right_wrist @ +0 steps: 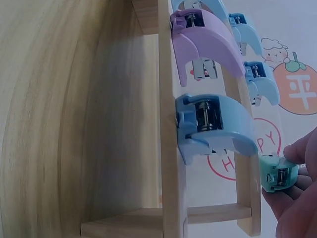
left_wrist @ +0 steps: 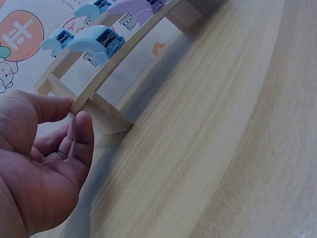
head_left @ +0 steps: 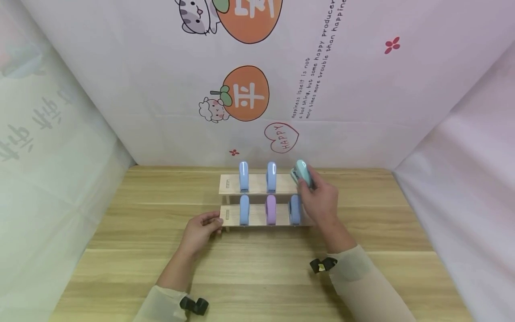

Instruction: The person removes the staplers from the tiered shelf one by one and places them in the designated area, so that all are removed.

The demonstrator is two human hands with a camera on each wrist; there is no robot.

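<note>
A two-tier wooden rack stands on the table with staplers on both tiers. My left hand pinches the left end of its lower tier between thumb and fingers, as the left wrist view shows. In my right hand is a mint-green stapler, held at the right end of the upper tier; whether it touches the board I cannot tell. Two blue staplers, one at the left and one in the middle, share that tier. Below stand a light blue stapler, a purple stapler and a darker blue stapler.
The wooden table runs toward me and to both sides of the rack. Right behind the rack rises a white printed backdrop. Pale curtains hang at the left and the right.
</note>
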